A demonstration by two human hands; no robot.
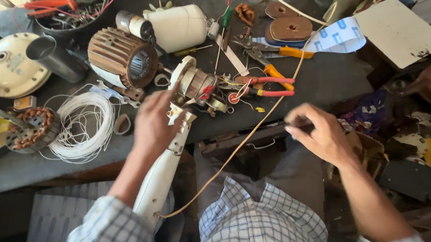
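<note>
Left hand: the left hand (pixel 153 125) wraps its grip round a white motor housing (pixel 165 168) that slants over the desk's near edge.
Right hand: the right hand (pixel 319 132), out past the desk (pixel 321 78) edge, pinches a tan cord (pixel 236 149) running diagonally upward.
Desk front: white wire coil (pixel 80 124) lies left, red-handled pliers (pixel 268 86) right, bare dark patch beyond.
Far side: a ribbed motor body (pixel 121 57) and white cylinder (pixel 178 27) crowd the back.
</note>
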